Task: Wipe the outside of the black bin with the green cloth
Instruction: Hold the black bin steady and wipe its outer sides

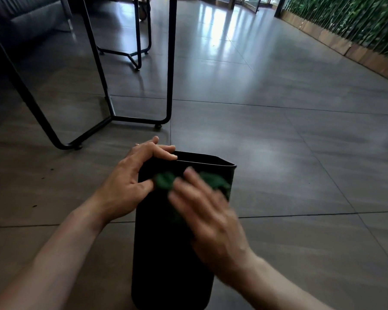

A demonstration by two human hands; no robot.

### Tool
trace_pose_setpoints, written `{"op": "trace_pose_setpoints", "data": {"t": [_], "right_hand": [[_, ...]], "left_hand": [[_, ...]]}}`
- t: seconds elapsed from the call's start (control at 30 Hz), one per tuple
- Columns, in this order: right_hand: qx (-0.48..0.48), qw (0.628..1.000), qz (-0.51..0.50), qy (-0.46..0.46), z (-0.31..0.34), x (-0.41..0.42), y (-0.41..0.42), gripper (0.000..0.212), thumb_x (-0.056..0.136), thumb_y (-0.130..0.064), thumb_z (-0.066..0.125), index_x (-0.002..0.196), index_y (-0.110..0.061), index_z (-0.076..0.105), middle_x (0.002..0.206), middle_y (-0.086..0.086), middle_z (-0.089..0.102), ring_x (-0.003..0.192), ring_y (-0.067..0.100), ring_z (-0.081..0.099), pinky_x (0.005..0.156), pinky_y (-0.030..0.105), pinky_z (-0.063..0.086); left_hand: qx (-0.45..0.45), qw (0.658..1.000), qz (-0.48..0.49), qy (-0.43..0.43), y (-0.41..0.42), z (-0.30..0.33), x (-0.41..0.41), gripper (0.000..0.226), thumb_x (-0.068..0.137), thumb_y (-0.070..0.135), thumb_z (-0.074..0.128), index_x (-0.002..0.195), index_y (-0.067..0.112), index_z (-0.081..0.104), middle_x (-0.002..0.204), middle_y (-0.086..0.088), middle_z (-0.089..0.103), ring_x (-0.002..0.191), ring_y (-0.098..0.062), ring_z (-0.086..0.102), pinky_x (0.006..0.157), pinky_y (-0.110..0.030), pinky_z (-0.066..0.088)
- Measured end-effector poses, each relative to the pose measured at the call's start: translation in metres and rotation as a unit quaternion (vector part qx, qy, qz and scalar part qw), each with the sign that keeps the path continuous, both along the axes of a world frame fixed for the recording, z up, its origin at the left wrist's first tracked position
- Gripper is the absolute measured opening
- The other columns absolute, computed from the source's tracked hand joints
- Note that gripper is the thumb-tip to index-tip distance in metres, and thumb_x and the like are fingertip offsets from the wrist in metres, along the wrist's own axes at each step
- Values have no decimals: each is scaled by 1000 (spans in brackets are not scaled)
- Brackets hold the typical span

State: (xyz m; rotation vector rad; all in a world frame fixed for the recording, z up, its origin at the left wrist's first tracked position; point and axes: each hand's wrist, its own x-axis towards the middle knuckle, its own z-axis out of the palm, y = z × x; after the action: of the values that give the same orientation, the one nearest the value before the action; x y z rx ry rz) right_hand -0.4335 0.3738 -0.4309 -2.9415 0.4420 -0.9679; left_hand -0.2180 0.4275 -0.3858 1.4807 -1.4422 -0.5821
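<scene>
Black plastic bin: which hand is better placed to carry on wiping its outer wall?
The right hand. It presses the crumpled green cloth flat against the upper outer wall of the black plastic bin. The left hand is busy gripping the bin's rim, steadying it.

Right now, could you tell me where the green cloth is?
In the head view, the green cloth lies low and centre against the black bin's near wall, just below its rim, under the right hand.

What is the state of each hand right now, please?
Left hand: grips the rim of the black bin.
Right hand: fingers straight, presses the green cloth on the bin's side.
</scene>
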Motion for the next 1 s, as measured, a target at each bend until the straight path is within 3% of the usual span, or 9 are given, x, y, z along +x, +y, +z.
{"op": "trace_pose_setpoints", "data": {"t": [0.17, 0.27, 0.4, 0.57, 0.67, 0.77, 0.83, 0.9, 1.0], "right_hand": [[-130, 971, 120, 161, -41, -38, 35, 30, 112, -16, 41, 130, -26, 64, 143, -3, 64, 153, 27, 36, 92, 29, 55], [-54, 994, 49, 84, -14, -32, 15, 33, 112, -14, 39, 136, -19, 61, 151, 4, 58, 156, 26, 32, 99, 40, 52], [39, 999, -35, 13, 14, -2, 0, 45, 100, -14, 65, 144, -10, 57, 156, 9, 51, 158, 26, 27, 102, 54, 52], [-90, 982, 102, 128, -37, -23, 39, 35, 112, -15, 37, 129, -23, 67, 142, 0, 65, 151, 26, 39, 90, 31, 55], [-141, 965, 112, 191, -51, -54, 42, 39, 114, -13, 30, 131, -25, 62, 144, -4, 64, 149, 25, 41, 95, 31, 56], [0, 996, 23, 81, -31, -82, 15, 39, 106, -7, 41, 126, -14, 73, 144, 8, 63, 143, 34, 52, 107, 42, 49], [104, 990, -98, -8, -6, -94, -15, 37, 92, 0, 54, 123, -10, 73, 138, 10, 63, 133, 34, 58, 109, 42, 47], [220, 946, -223, -83, 20, -99, -45, 36, 91, -3, 62, 122, -20, 68, 127, 5, 61, 119, 30, 62, 104, 36, 48], [448, 808, -319, -213, 31, -96, -75, 38, 95, -5, 71, 124, -29, 65, 123, 6, 68, 110, 22, 67, 104, 47, 54]], "left_hand": [[8, 1000, -11, 7, 4, 2, -2, 44, 83, -4, 69, 111, 30, 64, 135, 17, 62, 147, 1, 28, 120, -34, 23], [4, 1000, 2, 7, 1, 3, -3, 45, 83, -9, 68, 111, 27, 64, 135, 15, 62, 147, 0, 28, 122, -36, 23], [3, 1000, 5, -6, 0, 3, -4, 48, 81, -13, 68, 111, 24, 64, 135, 11, 62, 147, -3, 30, 122, -39, 25], [4, 1000, 1, 3, 4, 3, -3, 40, 80, 6, 66, 107, 36, 63, 134, 20, 62, 146, 1, 29, 119, -32, 23], [11, 1000, 0, 2, 5, 3, -2, 43, 83, 5, 68, 108, 40, 63, 134, 22, 61, 146, 2, 29, 118, -31, 22], [23, 1000, 10, 11, 5, 3, 2, 48, 86, -1, 68, 109, 41, 62, 135, 24, 60, 145, 4, 28, 117, -31, 22], [29, 999, 3, 19, 6, 4, 2, 49, 86, -2, 67, 108, 42, 62, 136, 25, 58, 145, 6, 27, 116, -29, 22], [29, 999, -6, 22, 6, 5, 1, 50, 86, -3, 67, 107, 42, 63, 138, 24, 57, 145, 7, 27, 115, -26, 22], [27, 999, -8, 23, 5, 5, 2, 50, 86, -6, 65, 107, 40, 63, 140, 21, 55, 145, 6, 27, 115, -25, 22]]}}
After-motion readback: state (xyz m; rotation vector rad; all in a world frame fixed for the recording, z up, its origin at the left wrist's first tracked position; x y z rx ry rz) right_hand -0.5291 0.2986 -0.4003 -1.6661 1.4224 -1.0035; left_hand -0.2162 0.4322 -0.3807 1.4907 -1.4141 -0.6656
